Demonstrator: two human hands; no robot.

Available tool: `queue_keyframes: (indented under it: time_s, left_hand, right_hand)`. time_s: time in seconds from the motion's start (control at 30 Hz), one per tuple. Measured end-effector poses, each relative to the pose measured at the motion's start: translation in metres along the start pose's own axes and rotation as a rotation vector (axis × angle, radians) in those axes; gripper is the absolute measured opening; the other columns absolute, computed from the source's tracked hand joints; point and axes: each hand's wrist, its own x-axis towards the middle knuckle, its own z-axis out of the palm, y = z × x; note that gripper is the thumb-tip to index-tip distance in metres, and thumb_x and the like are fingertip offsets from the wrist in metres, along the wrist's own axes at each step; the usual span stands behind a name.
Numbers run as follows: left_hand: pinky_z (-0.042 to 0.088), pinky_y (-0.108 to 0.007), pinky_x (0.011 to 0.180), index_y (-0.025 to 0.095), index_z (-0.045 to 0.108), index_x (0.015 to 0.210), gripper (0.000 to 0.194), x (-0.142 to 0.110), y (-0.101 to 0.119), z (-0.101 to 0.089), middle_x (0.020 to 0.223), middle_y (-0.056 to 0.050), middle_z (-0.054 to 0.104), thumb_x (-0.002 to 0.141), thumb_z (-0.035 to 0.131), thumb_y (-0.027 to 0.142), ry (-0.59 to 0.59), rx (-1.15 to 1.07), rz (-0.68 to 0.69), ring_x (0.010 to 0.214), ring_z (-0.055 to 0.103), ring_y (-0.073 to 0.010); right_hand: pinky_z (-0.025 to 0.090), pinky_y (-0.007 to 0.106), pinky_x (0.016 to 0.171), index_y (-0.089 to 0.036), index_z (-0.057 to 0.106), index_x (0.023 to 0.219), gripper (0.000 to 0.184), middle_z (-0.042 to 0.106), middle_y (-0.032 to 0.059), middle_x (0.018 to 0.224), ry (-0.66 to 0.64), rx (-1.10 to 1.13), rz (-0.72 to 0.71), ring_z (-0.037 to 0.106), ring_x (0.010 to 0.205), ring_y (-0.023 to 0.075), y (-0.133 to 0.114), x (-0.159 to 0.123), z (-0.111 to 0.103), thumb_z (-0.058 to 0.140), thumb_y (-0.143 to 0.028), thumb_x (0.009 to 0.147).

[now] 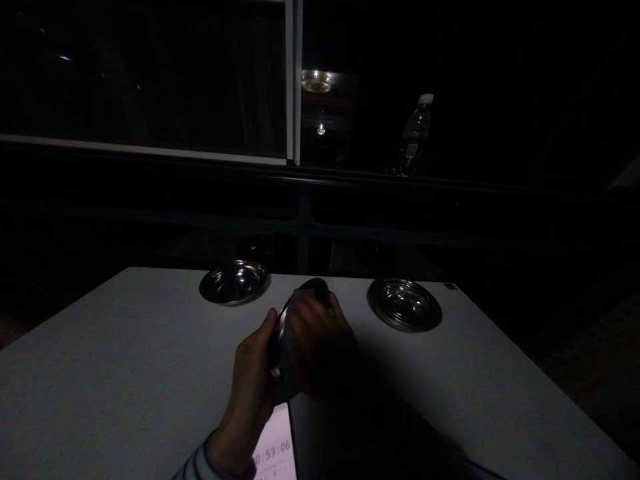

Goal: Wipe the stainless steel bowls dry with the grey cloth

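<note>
My left hand [250,367] grips a shiny metal bowl [281,327] by its left side, holding it tilted up above the white table [150,360]. Across the bowl's inside lies my right hand [323,340], fingers curled, pressing a greyish cloth [290,360] on it. Much of the cloth and the bowl is hidden by the right hand and the darkness. To the left stands a single metal bowl [234,283]. On the right is a stack of similar metal bowls [405,307].
Under my wrists a phone [275,443] lies on the table with a lit timer screen. Beyond the table's far edge, a plastic bottle [415,137] with a white cap stands by the dark window [150,73]. The surroundings are very dim.
</note>
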Motion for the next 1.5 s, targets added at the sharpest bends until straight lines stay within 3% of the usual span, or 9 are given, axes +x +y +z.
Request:
queue_keyframes:
  time_s: [0.2, 0.43, 0.53, 0.63, 0.73, 0.9, 1.1, 1.27, 1.5]
  left_hand:
    - [0.046, -0.026, 0.054, 0.011, 0.068, 0.076, 0.035, 0.0, 0.0, -0.008, 0.06, -0.003, 0.065, 0.064, 0.072, 0.044, -0.097, -0.044, -0.106, 0.055, 0.059, -0.0158]
    - [0.045, -0.024, 0.052, 0.012, 0.068, 0.074, 0.03, 0.004, -0.005, -0.006, 0.061, -0.003, 0.066, 0.064, 0.073, 0.039, -0.114, -0.055, -0.116, 0.054, 0.06, -0.0148]
    - [0.047, -0.026, 0.053, 0.012, 0.068, 0.075, 0.027, 0.005, -0.004, -0.01, 0.062, -0.004, 0.067, 0.065, 0.073, 0.036, -0.115, -0.072, -0.171, 0.055, 0.061, -0.0164]
    - [0.047, -0.026, 0.054, 0.011, 0.068, 0.076, 0.027, 0.006, -0.004, -0.012, 0.062, -0.005, 0.067, 0.066, 0.072, 0.036, -0.115, -0.052, -0.181, 0.055, 0.061, -0.0159]
    - [0.045, -0.024, 0.051, 0.011, 0.067, 0.072, 0.027, 0.007, -0.006, -0.009, 0.057, -0.002, 0.064, 0.066, 0.072, 0.038, -0.134, -0.033, -0.167, 0.05, 0.057, -0.0134]
    - [0.041, -0.021, 0.046, 0.012, 0.066, 0.065, 0.027, 0.007, -0.003, -0.007, 0.052, 0.0, 0.061, 0.062, 0.075, 0.037, -0.122, -0.022, -0.132, 0.046, 0.054, -0.0111]
    - [0.047, -0.024, 0.052, 0.01, 0.069, 0.071, 0.028, 0.006, 0.001, -0.01, 0.062, -0.005, 0.066, 0.063, 0.074, 0.036, -0.139, -0.014, -0.177, 0.055, 0.059, -0.0145]
    - [0.045, -0.021, 0.048, 0.011, 0.067, 0.068, 0.024, 0.011, -0.003, -0.008, 0.055, 0.0, 0.061, 0.066, 0.073, 0.034, -0.17, -0.06, -0.181, 0.048, 0.055, -0.0106]
    - [0.052, -0.026, 0.057, 0.012, 0.069, 0.079, 0.018, 0.015, 0.006, -0.024, 0.069, -0.006, 0.071, 0.072, 0.069, 0.028, -0.142, -0.081, -0.214, 0.061, 0.065, -0.0181]
  right_hand:
    - [0.025, 0.049, 0.108, -0.005, 0.04, 0.129, 0.05, 0.048, 0.0178, 0.131, -0.044, 0.128, 0.276, 0.041, 0.125, 0.0215, 0.039, -0.01, -0.003, 0.02, -0.035, 0.094]
    - [0.019, 0.046, 0.111, -0.01, 0.051, 0.118, 0.045, 0.055, 0.0117, 0.124, -0.069, 0.134, -0.013, 0.038, 0.125, 0.0246, 0.001, 0.01, -0.011, 0.038, -0.04, 0.087]
    - [0.016, 0.047, 0.112, -0.013, 0.048, 0.121, 0.043, 0.053, 0.0107, 0.127, -0.136, 0.116, 0.089, 0.04, 0.125, 0.0217, 0.018, 0.0, -0.015, 0.035, -0.04, 0.091]
    - [0.024, 0.048, 0.109, -0.01, 0.043, 0.125, 0.043, 0.052, 0.0146, 0.128, -0.121, 0.076, 0.206, 0.043, 0.123, 0.0212, 0.034, -0.012, -0.014, 0.03, -0.036, 0.094]
    - [0.029, 0.049, 0.106, -0.008, 0.048, 0.12, 0.045, 0.055, 0.0154, 0.123, -0.086, 0.075, 0.129, 0.044, 0.121, 0.0248, 0.028, -0.008, -0.012, 0.036, -0.041, 0.091]
    - [0.021, 0.047, 0.109, -0.013, 0.051, 0.117, 0.046, 0.057, 0.0113, 0.121, -0.102, 0.132, -0.054, 0.042, 0.122, 0.0239, 0.017, 0.003, -0.017, 0.042, -0.046, 0.086]
    - [0.026, 0.048, 0.108, -0.008, 0.041, 0.128, 0.046, 0.049, 0.0163, 0.131, -0.157, 0.069, 0.072, 0.04, 0.126, 0.0223, 0.043, -0.016, -0.018, 0.036, -0.036, 0.092]
    - [0.027, 0.047, 0.108, -0.019, 0.047, 0.124, 0.034, 0.057, 0.0095, 0.123, -0.146, 0.046, -0.088, 0.046, 0.121, 0.0202, 0.034, 0.001, -0.015, 0.034, -0.026, 0.094]
    - [0.03, 0.047, 0.107, -0.008, 0.034, 0.133, 0.049, 0.046, 0.0175, 0.134, -0.164, 0.099, 0.027, 0.037, 0.129, 0.0209, 0.055, -0.018, -0.024, 0.033, -0.037, 0.093]
